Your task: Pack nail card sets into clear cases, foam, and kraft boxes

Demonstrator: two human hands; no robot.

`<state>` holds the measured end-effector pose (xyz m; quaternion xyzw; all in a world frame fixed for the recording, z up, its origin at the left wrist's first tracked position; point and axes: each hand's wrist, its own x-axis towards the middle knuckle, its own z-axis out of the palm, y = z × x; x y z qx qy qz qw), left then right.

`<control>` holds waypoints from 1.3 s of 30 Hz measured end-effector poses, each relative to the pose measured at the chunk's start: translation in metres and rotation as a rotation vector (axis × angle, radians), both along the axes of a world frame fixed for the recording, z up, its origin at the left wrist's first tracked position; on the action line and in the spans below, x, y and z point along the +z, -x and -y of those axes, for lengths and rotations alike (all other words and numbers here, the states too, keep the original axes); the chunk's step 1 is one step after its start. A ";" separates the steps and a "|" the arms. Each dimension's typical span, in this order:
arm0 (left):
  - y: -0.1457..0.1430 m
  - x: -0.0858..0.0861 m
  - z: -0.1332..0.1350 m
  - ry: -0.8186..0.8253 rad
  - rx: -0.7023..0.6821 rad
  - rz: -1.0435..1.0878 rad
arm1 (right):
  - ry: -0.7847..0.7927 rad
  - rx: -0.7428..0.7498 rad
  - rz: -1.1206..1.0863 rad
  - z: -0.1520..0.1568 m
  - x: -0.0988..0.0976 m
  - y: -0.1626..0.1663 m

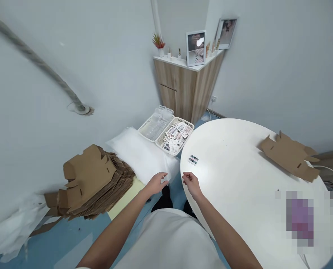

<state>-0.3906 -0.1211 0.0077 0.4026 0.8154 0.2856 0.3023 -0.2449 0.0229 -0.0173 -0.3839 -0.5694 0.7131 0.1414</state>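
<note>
My left hand [156,182] hovers in front of the white sheet stack [144,153], thumb and fingers apart, holding nothing. Over the near left edge of the round white table [234,149] is my right hand [192,184], its fingers loosely bent and nothing visible in them. A small card with two rows of dark oval pieces, like press-on nails [193,160], lies on the table just beyond that hand. Behind the sheets, one white basket [174,118] holds many printed cards with similar pieces [177,135]; the basket beside it contains clear plastic cases [158,123].
Flat brown cardboard boxes [90,172] are piled on the left. An unfolded cardboard box [291,155] lies on the table's far right, near a blurred purple patch [299,216]. A wooden cabinet [180,82] with picture frames [196,48] stands in the corner.
</note>
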 end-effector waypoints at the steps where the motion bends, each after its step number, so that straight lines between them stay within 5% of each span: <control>1: 0.012 0.003 0.001 0.010 -0.008 0.003 | 0.001 0.028 -0.007 0.000 0.002 0.011; 13: 0.185 0.012 -0.022 -0.061 0.029 -0.126 | -0.095 0.120 0.046 -0.042 0.012 0.160; 19: 0.241 -0.003 -0.055 -0.113 0.190 -0.046 | -0.068 0.105 0.052 -0.059 0.017 0.221; 24: 0.285 -0.021 -0.100 -0.233 0.353 0.163 | 0.040 0.043 -0.146 -0.084 0.014 0.280; 32: 0.337 -0.055 -0.155 -0.243 0.473 0.271 | 0.104 -0.012 -0.170 -0.120 -0.026 0.366; 39: 0.344 -0.076 -0.178 -0.246 0.467 0.171 | 0.156 0.010 -0.199 -0.122 -0.044 0.393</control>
